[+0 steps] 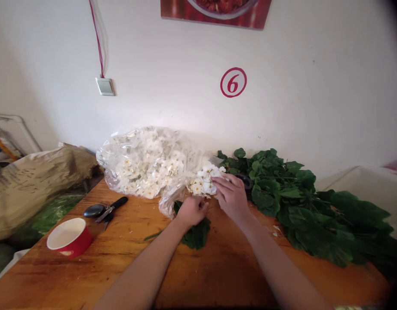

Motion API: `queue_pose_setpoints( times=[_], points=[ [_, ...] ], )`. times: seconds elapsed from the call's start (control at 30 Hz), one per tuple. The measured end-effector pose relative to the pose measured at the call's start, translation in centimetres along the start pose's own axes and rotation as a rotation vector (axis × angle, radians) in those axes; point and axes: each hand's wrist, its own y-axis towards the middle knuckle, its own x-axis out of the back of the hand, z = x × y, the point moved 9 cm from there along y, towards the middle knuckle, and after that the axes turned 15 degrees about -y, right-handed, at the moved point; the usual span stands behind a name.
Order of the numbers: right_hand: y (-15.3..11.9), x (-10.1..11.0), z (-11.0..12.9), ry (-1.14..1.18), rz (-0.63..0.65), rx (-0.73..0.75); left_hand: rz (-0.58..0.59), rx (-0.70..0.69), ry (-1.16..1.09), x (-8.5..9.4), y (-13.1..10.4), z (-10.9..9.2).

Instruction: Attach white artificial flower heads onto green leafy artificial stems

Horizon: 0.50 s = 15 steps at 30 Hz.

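Observation:
My left hand [192,212] is closed around a sprig of green leaves [198,234], just above the wooden table. Its thin stem [152,236] sticks out to the left, and the exact grip is hidden under my fingers. My right hand [232,194] reaches to loose white flowers [203,181] with yellow centres. Its fingers are stretched out and touch the right side of these flowers. Behind my left hand lies a clear plastic bag [109,157] full of similar white flowers, its mouth toward the loose ones.
A pile of green leaves [291,198] covers the right of the table [121,267]. A dark round object [247,181] shows beside it. At left are a red paper cup [76,244], keys with a black fob [94,211], and a brown sack [40,181] beyond the edge.

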Motion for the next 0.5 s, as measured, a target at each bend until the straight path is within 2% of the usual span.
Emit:
queue_pose_setpoints(
  times=[0.13,0.27,0.4,0.5],
  points=[
    [-2.2,-1.6,1.9,0.024,0.084,0.108,-0.094,0.059,-0.19,0.6,-0.1,0.1],
    [-3.1,-2.8,3.4,0.118,0.226,0.216,-0.053,0.107,-0.471,-0.2,0.2,0.9],
    [-3.0,-2.1,3.4,0.247,0.237,0.166,-0.065,0.09,-0.598,0.0,0.5,1.2],
    [-3.1,-1.1,2.7,0.337,0.158,0.062,-0.091,0.066,-0.678,0.3,0.8,0.9]
  ],
)
